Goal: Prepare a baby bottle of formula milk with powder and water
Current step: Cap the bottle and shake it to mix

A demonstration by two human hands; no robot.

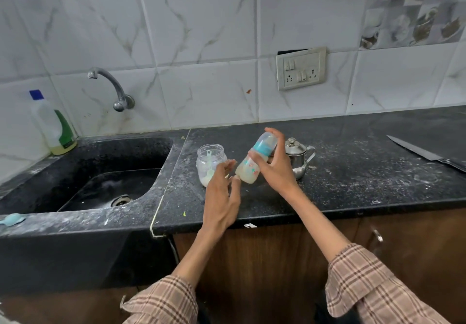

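A baby bottle (252, 166) with a teal collar and a clear cap holds milky liquid and tilts to the right above the black counter (353, 177). My right hand (276, 164) grips it round the neck and cap. My left hand (222, 197) is spread with straight fingers, its fingertips close to the bottle's base; whether they touch it I cannot tell. Behind that hand stands an open clear jar (210, 163) with white powder at the bottom and a pale green scoop inside. A small steel pot (298, 156) with a lid stands right behind my right hand.
A black sink (106, 182) with a wall tap (111, 86) lies to the left, a detergent bottle (54, 124) at its back corner. A large knife (426, 153) lies at the far right of the counter. A blue lid (12, 219) rests on the sink's front edge. Powder dusts the counter.
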